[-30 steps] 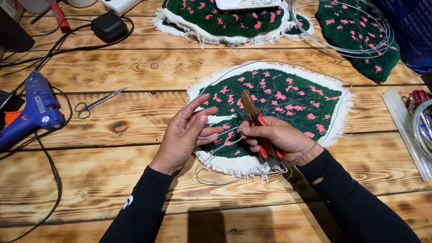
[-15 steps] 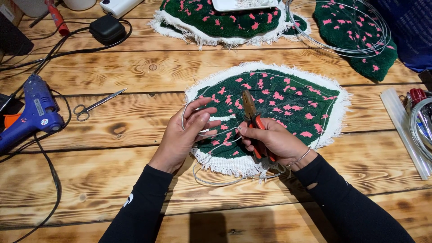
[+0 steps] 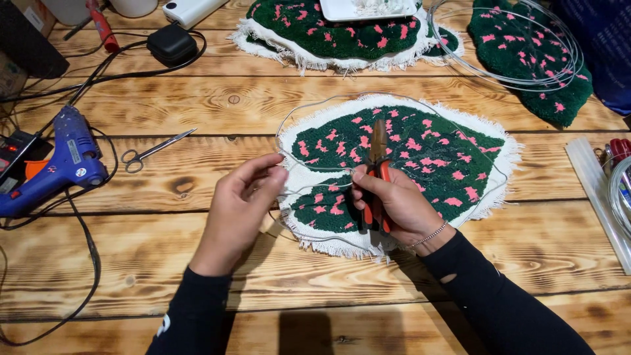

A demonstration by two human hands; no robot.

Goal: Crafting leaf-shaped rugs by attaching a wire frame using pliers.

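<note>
A green tufted rug piece (image 3: pixel 420 148) with pink flecks and a white fringed border lies on the wooden table. A thin loop of metal wire (image 3: pixel 299 112) runs around its edge. My left hand (image 3: pixel 242 204) pinches the wire at the piece's left side. My right hand (image 3: pixel 393 205) grips orange-handled pliers (image 3: pixel 378 164), jaws pointing away from me, over the piece, and also touches the wire with thumb and forefinger.
A blue glue gun (image 3: pixel 56 164) with cord and small scissors (image 3: pixel 152 151) lie to the left. A black power adapter (image 3: pixel 171 43) sits at the back left. More green tufted pieces (image 3: pixel 315 29) and a wire coil (image 3: pixel 526 46) lie behind. Clear glue sticks (image 3: pixel 595 190) rest at right.
Both hands have shifted slightly with the wire; my left hand has drawn a little away from the right, and the pliers stand more upright over the piece.
</note>
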